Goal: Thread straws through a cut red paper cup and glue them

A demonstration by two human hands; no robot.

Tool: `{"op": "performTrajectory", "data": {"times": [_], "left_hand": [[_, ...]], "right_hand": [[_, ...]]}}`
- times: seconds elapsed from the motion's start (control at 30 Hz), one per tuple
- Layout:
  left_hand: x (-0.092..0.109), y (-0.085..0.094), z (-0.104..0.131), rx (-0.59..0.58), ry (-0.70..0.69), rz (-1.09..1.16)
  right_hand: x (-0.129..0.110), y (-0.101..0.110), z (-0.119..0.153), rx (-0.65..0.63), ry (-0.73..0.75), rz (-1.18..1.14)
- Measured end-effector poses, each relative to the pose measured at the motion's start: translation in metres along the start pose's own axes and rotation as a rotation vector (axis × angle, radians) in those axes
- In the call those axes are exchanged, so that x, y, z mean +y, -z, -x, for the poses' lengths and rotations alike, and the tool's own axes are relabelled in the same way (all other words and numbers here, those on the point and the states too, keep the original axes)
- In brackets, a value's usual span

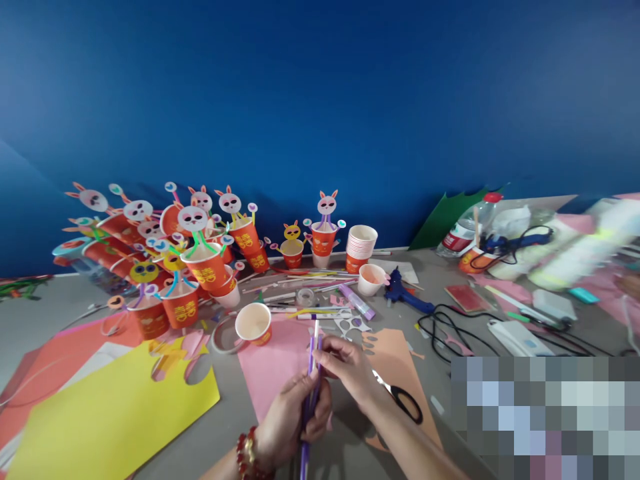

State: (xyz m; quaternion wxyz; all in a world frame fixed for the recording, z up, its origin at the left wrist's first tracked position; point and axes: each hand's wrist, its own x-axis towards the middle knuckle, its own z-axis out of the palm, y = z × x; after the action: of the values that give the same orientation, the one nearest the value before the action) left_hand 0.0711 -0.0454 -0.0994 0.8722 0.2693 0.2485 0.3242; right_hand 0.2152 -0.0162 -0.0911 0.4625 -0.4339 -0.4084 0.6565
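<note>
Thin purple straws [305, 460] stand nearly upright between my hands, with a whitish tip at the top. My left hand [287, 417], a red bead bracelet at its wrist, is wrapped round their lower part. Higher up, the fingers of my right hand [345, 367] pinch the straws near their upper end. Under my hands lies a pink paper sheet [265, 373]. To the right, black-handled scissors [406, 402] rest on an orange paper sheet [395, 347]. An open paper cup [253, 325] stands just beyond, to the left.
Several red cups with rabbit faces [203, 267] crowd the back left. Yellow paper [120, 413] covers the left front. A cup stack [361, 248], a blue glue gun [400, 290] and a glue stick [357, 301] are behind. Black cable [440, 313] and a bottle [467, 227] lie right.
</note>
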Motion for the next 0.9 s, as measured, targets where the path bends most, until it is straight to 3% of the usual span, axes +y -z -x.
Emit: {"op": "performTrajectory", "data": {"times": [0.17, 0.43, 0.7, 0.9], "left_hand": [[-0.001, 0.001, -0.001, -0.006, -0.015, -0.003], [-0.009, 0.007, -0.003, 0.045, -0.034, 0.019], [-0.009, 0.007, -0.002, 0.053, -0.074, -0.048], [0.007, 0.002, -0.001, 0.08, -0.153, -0.005]], "right_hand": [[-0.001, -0.003, 0.001, 0.031, 0.01, -0.001], [0.008, 0.002, -0.002, -0.089, 0.048, -0.003], [0.004, -0.001, 0.0, -0.016, 0.006, -0.055], [-0.001, -0.008, 0.008, -0.179, -0.064, -0.129]]}}
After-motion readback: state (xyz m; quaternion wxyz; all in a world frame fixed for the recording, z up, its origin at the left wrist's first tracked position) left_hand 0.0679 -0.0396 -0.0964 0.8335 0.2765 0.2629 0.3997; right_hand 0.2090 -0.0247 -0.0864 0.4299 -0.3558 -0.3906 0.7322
